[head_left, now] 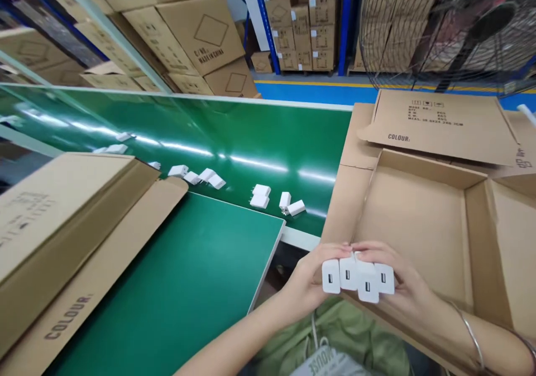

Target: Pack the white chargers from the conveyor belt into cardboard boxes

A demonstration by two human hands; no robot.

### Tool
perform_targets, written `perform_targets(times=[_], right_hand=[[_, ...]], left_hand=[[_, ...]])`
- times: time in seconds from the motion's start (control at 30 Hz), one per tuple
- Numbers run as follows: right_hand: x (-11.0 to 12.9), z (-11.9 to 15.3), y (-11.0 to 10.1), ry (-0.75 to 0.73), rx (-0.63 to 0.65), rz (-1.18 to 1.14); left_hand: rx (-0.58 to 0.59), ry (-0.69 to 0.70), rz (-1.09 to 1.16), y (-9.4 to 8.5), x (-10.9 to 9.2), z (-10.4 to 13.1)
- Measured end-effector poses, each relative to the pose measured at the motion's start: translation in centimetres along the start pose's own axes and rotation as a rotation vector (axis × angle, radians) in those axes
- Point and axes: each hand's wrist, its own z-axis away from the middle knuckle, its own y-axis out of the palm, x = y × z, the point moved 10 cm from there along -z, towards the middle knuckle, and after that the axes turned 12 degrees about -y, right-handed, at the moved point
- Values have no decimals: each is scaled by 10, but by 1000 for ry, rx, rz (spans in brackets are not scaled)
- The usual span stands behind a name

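Several white USB wall chargers [367,288] are squeezed side by side in a row between my two hands, USB ports facing me. My left hand [309,273] is closed on the left end of the row. My right hand [405,270] closes on the right end, a metal bangle on that wrist. The fingertips of both hands meet along the top of the row. Just beyond the hands lies an open shallow cardboard box [422,236], with no chargers visible in it. More white chargers [260,196] lie loose on the green conveyor belt [234,125].
At the left, a cardboard box [71,208] stands on a green tabletop [188,270]. A box flap [439,122] is folded back at the right. Behind the belt are stacked cartons [201,35], a large fan [444,30] and blue racking [266,24].
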Motion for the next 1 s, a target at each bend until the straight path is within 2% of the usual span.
perform_targets(times=[0.1, 0.37, 0.5, 0.57, 0.67, 0.73, 0.8, 0.87, 0.93, 1.0], right_hand=[[-3, 8, 5, 6, 23, -36], [-1, 22, -2, 21, -48, -117], [-2, 21, 3, 51, -34, -147], [-6, 20, -1, 73, -15, -101], [-23, 27, -22, 175, 53, 113], [-41, 41, -35, 319, 209, 269], [-56, 61, -36, 499, 492, 408], [-59, 80, -29, 632, 792, 544], [-52, 84, -16, 672, 1011, 649], [-43, 76, 4, 652, 1117, 677]], left_hand=[[11, -9, -26, 4, -3, 7], [1, 10, -88, 18, -6, 8], [7, -17, -100, 16, -5, 10], [56, -90, -170, 16, -6, 9], [221, -230, -374, 25, -9, 2], [330, -251, -544, 36, -13, -7], [422, -205, -756, 53, -16, -19], [555, -136, -991, 77, -12, -28], [731, -119, -1185, 99, 1, -31], [873, -148, -1289, 109, 14, -30]])
